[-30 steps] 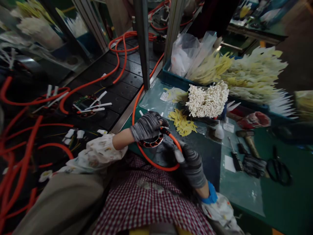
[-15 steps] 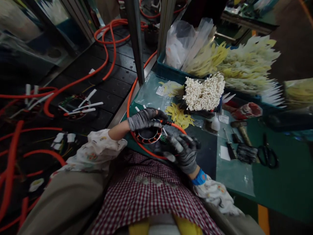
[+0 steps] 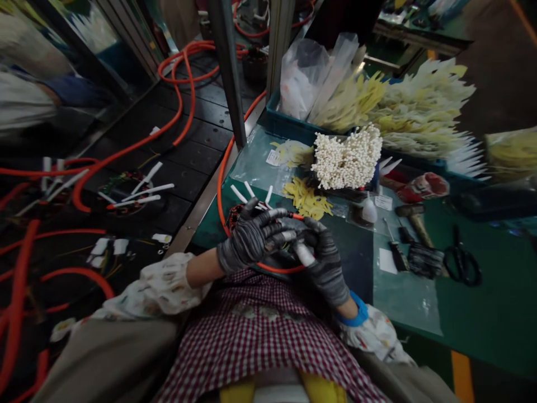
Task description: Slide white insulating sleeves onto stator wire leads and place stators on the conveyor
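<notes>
My left hand (image 3: 255,235), in a grey striped glove, reaches across a ring-shaped wound coil (image 3: 235,212) and covers most of it. White sleeves (image 3: 250,190) stick up from the coil behind my fingers. My right hand (image 3: 322,254), gloved the same way with pale fingertips, faces the left one, its fingers bent. An orange cable (image 3: 298,216) with a dark end section passes between the hands and disappears beneath my right fingers. The fingers of both hands are closed around a small spot near thin wires; what they pinch is hidden.
Yellow strips (image 3: 308,198) and a bundle of white-tipped sticks (image 3: 347,158) lie beyond my hands. To the right are a screwdriver (image 3: 396,249), a hammer (image 3: 419,224) and scissors (image 3: 462,260). More coils with white sleeves (image 3: 145,190) and orange cables sit on the left conveyor (image 3: 201,148).
My left hand has come down and right, now covering the coil's ring. My right hand has turned and its fingers have drawn in; the hands are closer together.
</notes>
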